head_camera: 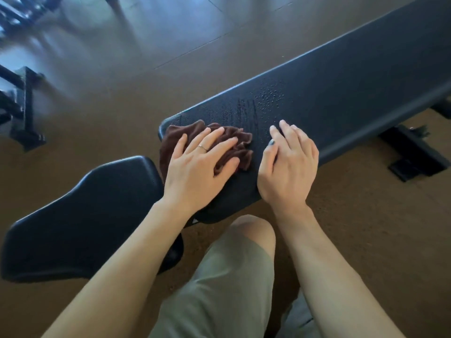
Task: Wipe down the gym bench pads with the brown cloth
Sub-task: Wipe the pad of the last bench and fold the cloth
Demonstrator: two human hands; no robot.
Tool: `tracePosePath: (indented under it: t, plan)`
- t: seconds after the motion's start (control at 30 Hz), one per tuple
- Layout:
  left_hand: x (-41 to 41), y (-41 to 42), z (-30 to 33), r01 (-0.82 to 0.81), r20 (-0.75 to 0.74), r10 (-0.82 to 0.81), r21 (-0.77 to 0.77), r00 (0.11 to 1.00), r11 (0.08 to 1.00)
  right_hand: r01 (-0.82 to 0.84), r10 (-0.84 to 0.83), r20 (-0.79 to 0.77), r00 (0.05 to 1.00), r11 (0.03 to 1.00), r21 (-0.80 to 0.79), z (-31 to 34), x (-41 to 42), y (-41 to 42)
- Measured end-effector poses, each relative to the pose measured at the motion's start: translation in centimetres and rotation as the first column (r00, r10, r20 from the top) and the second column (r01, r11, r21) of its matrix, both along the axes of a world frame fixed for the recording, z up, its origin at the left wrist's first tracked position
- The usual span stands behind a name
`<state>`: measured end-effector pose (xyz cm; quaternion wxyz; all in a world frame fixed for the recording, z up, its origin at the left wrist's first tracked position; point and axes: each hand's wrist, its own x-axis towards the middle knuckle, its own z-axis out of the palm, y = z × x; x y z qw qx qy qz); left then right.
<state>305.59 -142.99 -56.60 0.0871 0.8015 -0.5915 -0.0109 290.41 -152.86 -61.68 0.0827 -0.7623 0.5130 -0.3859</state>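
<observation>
**Cloth under left palm at near end of back pad**

I see the left hand (200, 164) laid flat on the brown cloth (234, 147), fingers spread and nearly straight, pressing rather than gripping; a ring shows on one finger. The cloth is bunched and wrinkled, soft terry-looking fabric, its folds spilling out past the fingertips and over the pad's far edge.

Just right of that hand, the right hand (288, 164) rests on the long back pad (341, 76), fingers loosely bent, holding nothing, apart from the cloth.

The back pad's long axis runs from under both hands away to the upper right. It is black, pebbled vinyl with rounded corners. Ahead of the fingertips the surface carries droplets and smeared wet streaks (258, 103).

Left of the left wrist sits the seat pad (80, 215): black, smoother sheen, tapered, its long axis running to the lower left.

Below the wrists, a knee in olive shorts (227, 284). Brown speckled floor (366, 228) all round; black frame foot (415, 152) beyond the right hand.
</observation>
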Motion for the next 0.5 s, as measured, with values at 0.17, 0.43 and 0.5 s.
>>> tracePosePath:
  t: [0.17, 0.43, 0.5]
  plan:
    - [6.3, -8.2, 0.2, -0.122, -0.026, 0.124, 0.069, 0.992, 0.990, 0.014, -0.013, -0.020, 1.000, 1.000, 0.023, 0.2, 0.1, 0.0]
    - [7.1, -6.4, 0.3, -0.406, -0.115, 0.407, 0.037, 0.906, 0.913, 0.018, -0.017, -0.030, 0.999, 1.000, 0.021, 0.1, 0.3, -0.1]
    - [6.4, -4.1, -0.5, -0.479, -0.281, 0.448, -0.048, 0.849, 0.877, 0.036, -0.035, -0.028, 0.999, 0.999, 0.009, 0.0, 0.2, -0.1]
